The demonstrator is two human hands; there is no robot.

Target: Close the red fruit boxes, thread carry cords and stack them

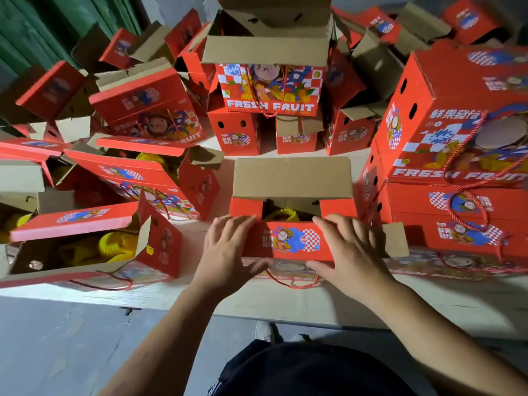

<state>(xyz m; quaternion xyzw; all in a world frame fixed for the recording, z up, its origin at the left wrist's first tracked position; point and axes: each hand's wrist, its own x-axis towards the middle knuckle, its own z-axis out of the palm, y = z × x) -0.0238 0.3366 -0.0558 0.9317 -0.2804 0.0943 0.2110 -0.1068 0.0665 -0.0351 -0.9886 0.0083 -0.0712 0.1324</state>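
Pressing down on the near top flap of a red fruit box [288, 238], both hands lie flat with fingers spread. Left hand [228, 252] covers the flap's left end, fingers straight and pointing away, thumb stretched toward the box's front edge. Right hand [347, 250] mirrors it on the flap's right end, thumb angled inward along the front edge. Neither hand curls round anything; both are released, palms on cardboard.

Box sits at the near edge of a pale table [285, 298], directly between the two forearms. Far flap [291, 177] stands up, brown inside showing. Gap between the flaps shows yellow foam netting [283, 214] inside. Red carry cord [294, 282] hangs in a loop from the box's front face, below and between the thumbs.

Stack of closed boxes [463, 155] just right of the right hand, cords fitted. Open boxes [85, 244] with yellow netting lie left of the left hand. More boxes [270, 87] stand behind, flaps up.
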